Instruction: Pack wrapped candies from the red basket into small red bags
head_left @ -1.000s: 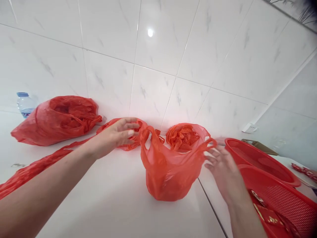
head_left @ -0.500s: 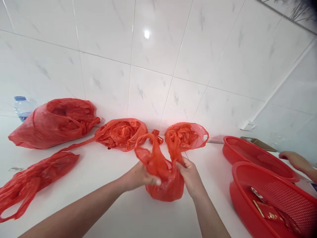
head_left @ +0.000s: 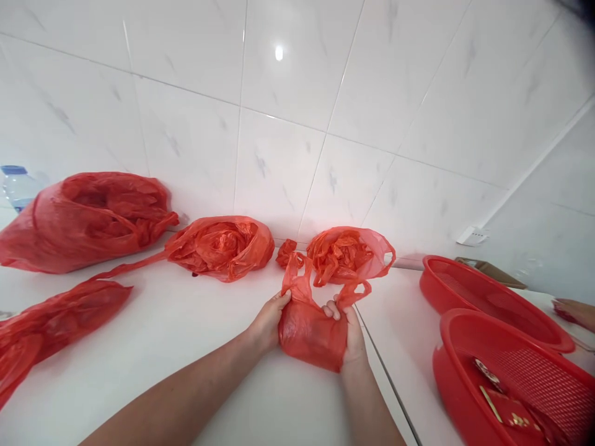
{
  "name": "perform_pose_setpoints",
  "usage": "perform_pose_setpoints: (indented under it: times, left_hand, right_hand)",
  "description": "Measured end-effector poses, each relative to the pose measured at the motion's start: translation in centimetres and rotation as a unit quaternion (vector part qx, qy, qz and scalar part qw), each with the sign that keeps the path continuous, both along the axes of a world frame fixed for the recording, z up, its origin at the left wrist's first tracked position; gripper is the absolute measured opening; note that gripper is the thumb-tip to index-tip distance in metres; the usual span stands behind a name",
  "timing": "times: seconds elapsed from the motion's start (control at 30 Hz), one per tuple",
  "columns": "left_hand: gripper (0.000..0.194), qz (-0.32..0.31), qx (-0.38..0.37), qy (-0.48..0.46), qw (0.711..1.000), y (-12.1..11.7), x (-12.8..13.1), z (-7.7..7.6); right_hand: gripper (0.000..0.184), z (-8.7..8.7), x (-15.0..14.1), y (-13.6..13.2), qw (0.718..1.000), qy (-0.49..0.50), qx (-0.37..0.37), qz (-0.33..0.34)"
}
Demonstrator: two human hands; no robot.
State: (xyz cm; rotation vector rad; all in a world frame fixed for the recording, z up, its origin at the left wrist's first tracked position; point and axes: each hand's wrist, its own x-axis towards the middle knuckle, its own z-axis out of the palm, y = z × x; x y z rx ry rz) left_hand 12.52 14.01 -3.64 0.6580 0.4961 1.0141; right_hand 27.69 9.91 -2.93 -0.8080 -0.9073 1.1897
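Between my hands is a red plastic bag point(head_left: 312, 334), its lower part filled out and its two loop handles sticking up. My left hand point(head_left: 272, 319) grips its left side, thumb near the base of the left handle. On the opposite side my right hand point(head_left: 349, 331) is closed round the bag with fingers curled over its top edge below the right handle. What lies inside the bag cannot be made out. Just behind it stands an open bag stuffed with red plastic bags point(head_left: 346, 254). A small crumpled red bag point(head_left: 286, 253) lies beside that one.
Another stuffed red bag point(head_left: 218, 244) and a large bulging one point(head_left: 88, 223) line the tiled wall. A long flattened red bag point(head_left: 79, 316) lies at left, near a water bottle point(head_left: 17, 186). Red baskets point(head_left: 465, 371) stand at right, beyond them another person's hand point(head_left: 576, 311).
My hands came together from apart and gathered the wide-open bag into a compact bundle. Its handles now point up and away. The other person's hand appeared at the right.
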Motion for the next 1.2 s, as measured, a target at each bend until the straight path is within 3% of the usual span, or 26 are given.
perform_pose_setpoints:
  times: [0.17, 0.27, 0.47, 0.57, 0.67, 0.77, 0.83, 0.97, 1.13, 1.2]
  left_hand:
    - [0.026, -0.011, 0.024, -0.018, 0.999, 0.1, -0.5, -0.3]
    - [0.029, -0.025, 0.052, -0.02, 0.998, 0.0, -0.9, -0.1]
    - [0.028, -0.015, 0.109, 0.018, 0.994, -0.2, -0.8, -0.4]
    - [0.031, -0.004, 0.148, 0.045, 0.988, -0.7, -0.4, -0.5]
    - [0.028, -0.003, 0.19, 0.071, 0.979, -1.8, -0.1, -0.4]
    - [0.051, 0.021, 0.255, 0.11, 0.96, -2.9, -0.2, -0.4]
    - [0.068, 0.03, 0.306, 0.141, 0.941, -3.2, -0.2, -0.3]
    - [0.047, -0.014, 0.272, 0.15, 0.95, -2.7, -0.5, 0.0]
    - [0.043, -0.031, 0.248, 0.146, 0.957, -1.5, -0.6, -0.1]
    - [0.041, -0.025, 0.244, 0.149, 0.958, -1.3, -0.6, -0.3]
  right_hand:
    - [0.04, 0.5, -0.5, 0.2, 0.997, 0.048, -0.039, 0.041]
    - [0.041, 0.7, -1.5, -0.1, 0.997, -0.001, -0.056, 0.059]
    - [0.033, 0.4, -3.4, -0.7, 0.99, -0.113, -0.014, 0.085]
    - [0.03, 0.1, -3.3, -0.7, 0.988, -0.146, -0.035, 0.034]
    - [0.033, 0.0, -2.8, -0.6, 0.983, -0.161, -0.059, -0.061]
    - [0.034, 0.3, -2.4, -0.7, 0.971, -0.182, -0.064, -0.139]
    - [0.031, 0.6, -2.4, -0.9, 0.96, -0.224, -0.053, -0.157]
    - [0.032, 1.0, -2.7, -1.7, 0.959, -0.27, -0.053, -0.074]
    - [0.057, 1.3, -2.2, -2.3, 0.99, -0.09, -0.056, 0.098]
    - [0.064, 1.4, -1.8, -2.3, 0.988, -0.08, -0.067, 0.114]
